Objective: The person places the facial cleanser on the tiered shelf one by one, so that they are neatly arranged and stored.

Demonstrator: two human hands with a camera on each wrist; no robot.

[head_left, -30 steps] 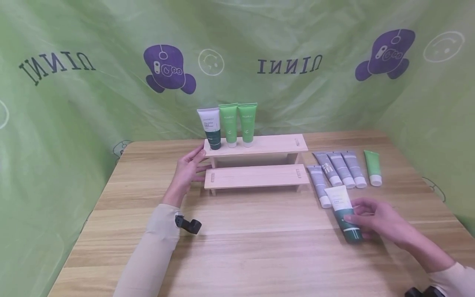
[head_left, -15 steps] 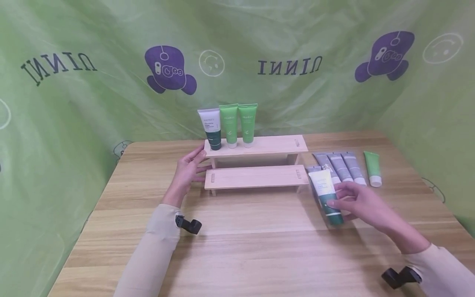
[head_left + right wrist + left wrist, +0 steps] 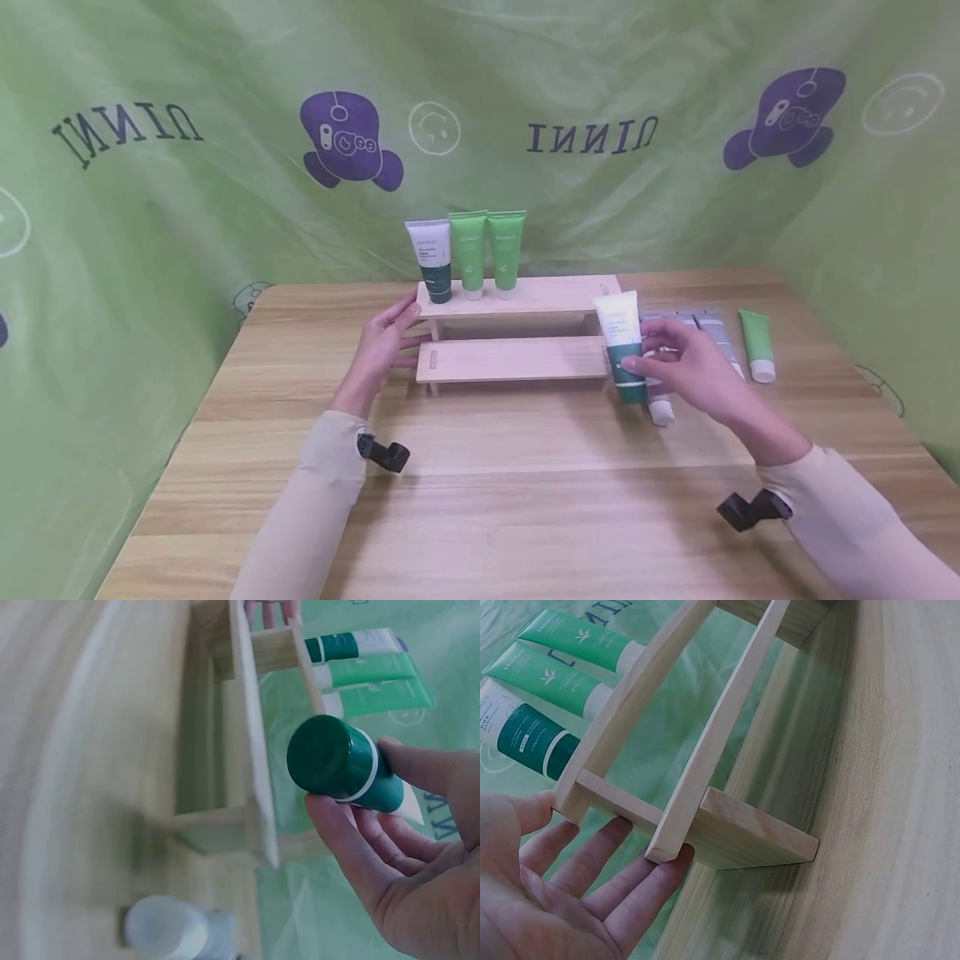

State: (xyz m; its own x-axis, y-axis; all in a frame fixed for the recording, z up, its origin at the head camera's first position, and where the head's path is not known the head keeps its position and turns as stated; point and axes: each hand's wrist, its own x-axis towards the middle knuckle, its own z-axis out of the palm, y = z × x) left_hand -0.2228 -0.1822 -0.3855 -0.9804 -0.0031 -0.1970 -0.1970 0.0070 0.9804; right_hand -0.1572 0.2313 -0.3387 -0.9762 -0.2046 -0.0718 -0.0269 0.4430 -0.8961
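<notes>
You have two white-and-dark-green tubes: the held tube [image 3: 621,346] and the standing tube [image 3: 432,262]. Your right hand [image 3: 693,367] pinches the held tube between thumb and fingers, cap down, at the right end of the lower tier [image 3: 517,360]; whether it touches the wood you cannot tell. Your left hand [image 3: 381,343], fingers spread and nearly straight, touches the left end of the one wooden stand with thumb and fingertips.

On the upper tier [image 3: 562,290], three tubes stand in a row at the left: the standing tube, then two upright green tubes [image 3: 469,254]. One lying green tube [image 3: 757,342] is far right on the table [image 3: 525,517]. Between it and the stand lie at least three grey tubes [image 3: 714,332]; your right hand and the held tube block the full count. A green curtain [image 3: 480,50] hangs behind.
</notes>
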